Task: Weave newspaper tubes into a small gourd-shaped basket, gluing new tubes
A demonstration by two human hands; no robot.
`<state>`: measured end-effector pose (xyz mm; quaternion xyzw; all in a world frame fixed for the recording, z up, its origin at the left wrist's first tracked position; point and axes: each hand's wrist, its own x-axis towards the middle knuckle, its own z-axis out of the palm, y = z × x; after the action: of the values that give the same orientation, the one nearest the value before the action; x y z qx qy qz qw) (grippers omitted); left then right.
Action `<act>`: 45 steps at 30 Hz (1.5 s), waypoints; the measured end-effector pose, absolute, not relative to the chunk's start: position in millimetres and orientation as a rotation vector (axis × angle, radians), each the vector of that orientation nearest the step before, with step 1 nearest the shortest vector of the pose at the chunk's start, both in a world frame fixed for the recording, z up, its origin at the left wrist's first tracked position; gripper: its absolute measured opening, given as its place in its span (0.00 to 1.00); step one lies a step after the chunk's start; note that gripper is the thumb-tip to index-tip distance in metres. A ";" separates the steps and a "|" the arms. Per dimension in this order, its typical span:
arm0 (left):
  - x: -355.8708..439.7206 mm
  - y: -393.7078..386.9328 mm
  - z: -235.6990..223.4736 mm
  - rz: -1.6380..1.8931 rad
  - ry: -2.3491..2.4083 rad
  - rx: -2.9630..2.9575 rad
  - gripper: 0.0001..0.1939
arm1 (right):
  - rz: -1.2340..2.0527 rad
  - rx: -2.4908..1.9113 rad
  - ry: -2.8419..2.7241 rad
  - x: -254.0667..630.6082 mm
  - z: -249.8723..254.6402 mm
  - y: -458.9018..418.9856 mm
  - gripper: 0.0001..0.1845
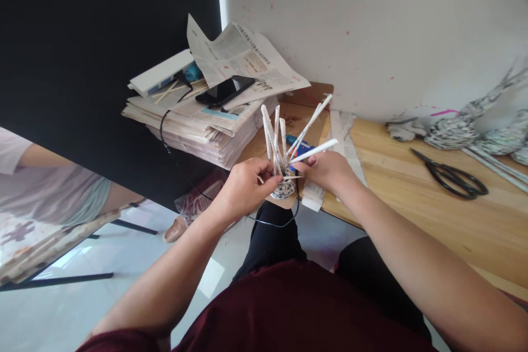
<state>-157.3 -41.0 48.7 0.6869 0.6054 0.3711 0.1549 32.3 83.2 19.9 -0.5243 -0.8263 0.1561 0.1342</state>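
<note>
A small woven newspaper basket [284, 189] stands at the table's near edge, with several rolled-paper tubes [277, 129] sticking up from its rim. My left hand [247, 186] is closed at the basket's left side, thumb and fingers pinched at the rim. From the right, my right hand [325, 169] pinches at the base of a paper tube [315, 150] that leans out to the right. A thin pale strip [292, 177] spans the gap between my fingertips; which hand grips it is unclear. Behind the tubes is a blue glue gun [304, 148], partly hidden.
A tall newspaper stack [193, 126] at the left carries a black phone [226, 91] and a white box [161, 72]. Black scissors [451, 175] lie on the wooden table [396, 198], near woven paper pieces [451, 131]. A black cord [167, 146] hangs beside the stack. Another person [61, 181] sits at left.
</note>
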 end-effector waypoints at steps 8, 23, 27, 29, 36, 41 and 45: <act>-159.7 -41.7 43.7 1.099 1.703 1.975 0.12 | 0.696 -1.638 -2.195 9.9 16.9 110.5 0.14; -162.2 -38.9 42.3 1.133 1.654 1.807 0.11 | 1.701 -1.130 -1.221 83.5 9.5 13.7 0.21; -160.5 -38.5 43.1 1.113 1.635 1.752 0.12 | 1.644 -1.065 -1.301 98.3 -7.8 -20.0 0.17; -160.0 -38.3 43.0 1.106 1.638 1.735 0.12 | 1.595 -1.091 -1.414 102.7 -11.8 -30.5 0.16; -159.2 -38.4 41.8 1.106 1.664 1.709 0.13 | 1.099 -1.189 -1.731 97.0 -7.9 -41.8 0.17; -158.7 -38.8 40.9 1.109 1.647 1.710 0.13 | 0.829 -1.117 -1.874 91.4 -8.1 -40.3 0.14; -157.4 -40.9 42.0 1.130 1.649 1.707 0.12 | 0.573 -1.031 -1.936 92.5 -15.6 -39.1 0.10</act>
<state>-157.4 -40.9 42.0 0.6282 0.6069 0.4156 0.2535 92.5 -39.1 -15.6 -0.4120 -0.7737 0.2289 0.4233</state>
